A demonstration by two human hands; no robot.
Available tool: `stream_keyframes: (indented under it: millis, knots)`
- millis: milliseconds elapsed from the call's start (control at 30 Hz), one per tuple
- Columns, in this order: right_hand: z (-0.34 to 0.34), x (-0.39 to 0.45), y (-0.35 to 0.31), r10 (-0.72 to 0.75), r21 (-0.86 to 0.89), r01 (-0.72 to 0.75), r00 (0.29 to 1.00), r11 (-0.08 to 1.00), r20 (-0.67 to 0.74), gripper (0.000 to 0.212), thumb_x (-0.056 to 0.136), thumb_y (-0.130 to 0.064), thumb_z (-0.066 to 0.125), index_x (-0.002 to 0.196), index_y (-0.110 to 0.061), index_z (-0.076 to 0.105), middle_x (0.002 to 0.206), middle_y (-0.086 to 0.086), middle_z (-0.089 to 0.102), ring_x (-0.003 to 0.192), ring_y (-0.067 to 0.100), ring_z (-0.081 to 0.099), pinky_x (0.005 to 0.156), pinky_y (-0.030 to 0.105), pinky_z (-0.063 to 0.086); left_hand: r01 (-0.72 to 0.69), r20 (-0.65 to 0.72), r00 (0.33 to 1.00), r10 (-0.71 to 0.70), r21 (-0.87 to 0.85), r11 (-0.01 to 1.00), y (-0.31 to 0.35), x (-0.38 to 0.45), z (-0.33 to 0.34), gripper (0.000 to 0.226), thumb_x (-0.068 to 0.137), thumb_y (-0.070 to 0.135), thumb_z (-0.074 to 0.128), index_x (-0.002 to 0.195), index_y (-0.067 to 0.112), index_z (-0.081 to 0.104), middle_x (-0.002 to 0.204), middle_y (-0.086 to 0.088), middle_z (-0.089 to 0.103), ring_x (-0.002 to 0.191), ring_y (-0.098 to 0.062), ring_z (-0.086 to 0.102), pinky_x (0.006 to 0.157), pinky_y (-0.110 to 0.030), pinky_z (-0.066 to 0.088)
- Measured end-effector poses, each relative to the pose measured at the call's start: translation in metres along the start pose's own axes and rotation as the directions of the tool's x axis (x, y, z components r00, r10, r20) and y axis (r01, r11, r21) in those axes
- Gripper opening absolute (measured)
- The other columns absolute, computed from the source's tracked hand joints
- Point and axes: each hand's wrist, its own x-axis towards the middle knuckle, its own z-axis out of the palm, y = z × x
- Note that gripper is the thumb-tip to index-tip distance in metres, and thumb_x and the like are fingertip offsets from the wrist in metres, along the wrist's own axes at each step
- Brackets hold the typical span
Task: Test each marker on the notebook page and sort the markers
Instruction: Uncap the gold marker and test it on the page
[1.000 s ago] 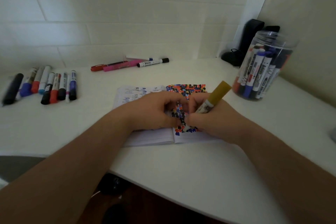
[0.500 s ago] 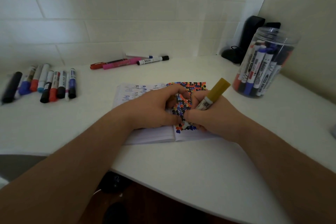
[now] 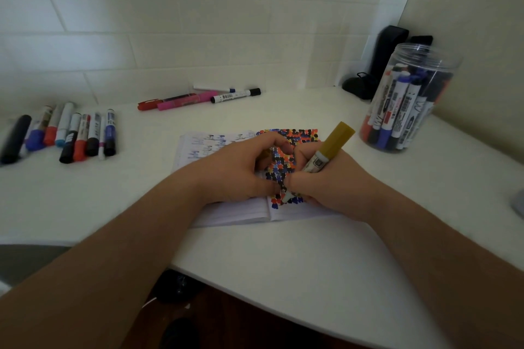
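At the centre of the frame an open notebook (image 3: 241, 212) lies flat on the white surface (image 3: 283, 269), its right-hand page crowded with small blots of black, blue, orange and red. The right hand (image 3: 334, 187) has its grip closed round a yellow marker (image 3: 326, 153) — fingers curled about the white barrel, the mustard-coloured end pointing up and to the right, the tip down on the lower part of the dotted page. The left hand (image 3: 241, 170) rests on the notebook just beside it, fingers curled, with thumb and forefinger bent toward the right hand; whether it holds something small inside that curl cannot be told.

At the left of the frame a row of markers (image 3: 73, 133) lies side by side on the surface, with caps of black, blue, red and light blue. At the upper centre, near the tiled wall, lies a smaller group of markers (image 3: 198, 98) — red, pink, and white ones with a blue and a black cap. At the right stands a clear plastic jar (image 3: 408, 96), upright and without a lid, holding more markers on end. Behind the jar, in the corner, sit dark objects (image 3: 380, 65) too dim to make out.
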Motion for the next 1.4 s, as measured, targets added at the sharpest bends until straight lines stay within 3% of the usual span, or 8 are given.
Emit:
stream_keyframes:
  millis: [333,500,633,833,967,1233,1333,1400]
  knots:
    - [0.002,-0.001,0.000,-0.032,-0.131,0.030,0.999,0.991,-0.010,0.031,0.078,-0.006,0.075,0.062,-0.019,0.051,0.057,-0.001,0.051,0.054,0.009,0.047,0.049,0.019,0.040,-0.009,-0.016,1.000,0.009,-0.005,1.000,-0.002,0.001,0.000,0.057,0.082,0.029,0.084,0.124,0.049,0.050,0.078,0.012,0.051,0.071,-0.010,0.047,0.075,-0.046,0.051]
    - [0.001,0.002,0.003,-0.017,-0.048,0.016,1.000,0.999,-0.019,0.029,0.082,-0.002,0.074,0.067,-0.014,0.053,0.056,0.003,0.053,0.051,0.014,0.048,0.048,0.023,0.042,0.001,-0.007,1.000,-0.001,0.016,1.000,-0.001,0.001,-0.001,0.058,0.083,0.027,0.082,0.126,0.048,0.049,0.090,-0.010,0.055,0.077,-0.025,0.050,0.076,-0.055,0.051]
    - [0.002,0.000,0.003,-0.021,-0.081,0.021,1.000,0.997,-0.001,0.029,0.081,-0.004,0.076,0.066,-0.013,0.053,0.056,0.001,0.054,0.051,0.013,0.049,0.047,0.023,0.042,-0.002,-0.016,1.000,0.002,0.012,1.000,0.000,0.000,0.000,0.058,0.082,0.029,0.083,0.125,0.049,0.049,0.087,-0.006,0.055,0.074,-0.013,0.047,0.077,-0.053,0.051]
    - [0.000,0.001,0.002,-0.029,-0.048,0.028,1.000,0.998,-0.010,0.028,0.082,0.000,0.073,0.066,-0.011,0.053,0.055,0.004,0.052,0.049,0.013,0.048,0.047,0.023,0.042,0.001,-0.009,1.000,-0.001,-0.002,1.000,0.000,0.001,0.001,0.059,0.082,0.029,0.083,0.127,0.048,0.049,0.090,-0.012,0.055,0.081,-0.032,0.051,0.076,-0.054,0.051]
    - [0.000,0.002,0.005,-0.032,-0.044,0.030,0.999,0.999,-0.042,0.031,0.083,-0.002,0.073,0.066,-0.014,0.051,0.056,0.006,0.052,0.051,0.015,0.049,0.048,0.025,0.043,0.001,-0.013,1.000,-0.001,-0.003,1.000,0.000,0.000,0.000,0.060,0.082,0.024,0.082,0.125,0.048,0.048,0.080,0.000,0.047,0.068,-0.013,0.044,0.071,-0.052,0.049]
    - [-0.001,0.001,0.004,-0.024,-0.121,0.025,1.000,0.992,0.004,0.027,0.083,-0.004,0.076,0.069,-0.008,0.053,0.060,0.006,0.053,0.053,0.012,0.049,0.049,0.022,0.043,0.000,-0.015,1.000,0.000,-0.016,1.000,0.000,-0.001,0.000,0.061,0.082,0.029,0.084,0.127,0.050,0.047,0.082,0.003,0.050,0.070,-0.013,0.045,0.071,-0.048,0.050]
    - [-0.011,0.004,0.000,0.020,0.164,-0.015,0.999,0.986,-0.032,0.026,0.089,0.000,0.069,0.073,-0.010,0.052,0.056,0.005,0.054,0.045,0.013,0.044,0.040,0.021,0.037,0.006,-0.027,1.000,-0.007,-0.039,0.999,0.002,-0.001,0.000,0.065,0.081,0.024,0.084,0.129,0.043,0.045,0.085,0.002,0.051,0.067,-0.009,0.045,0.068,-0.039,0.047]
    - [-0.023,0.007,-0.001,0.043,0.414,0.005,0.994,0.910,-0.105,0.025,0.093,0.001,0.064,0.079,-0.011,0.049,0.052,0.002,0.051,0.039,0.012,0.034,0.035,0.020,0.027,0.038,-0.040,0.998,-0.040,-0.053,0.998,0.002,0.000,0.000,0.065,0.080,0.023,0.084,0.128,0.038,0.042,0.089,0.002,0.053,0.068,-0.007,0.047,0.068,-0.037,0.047]
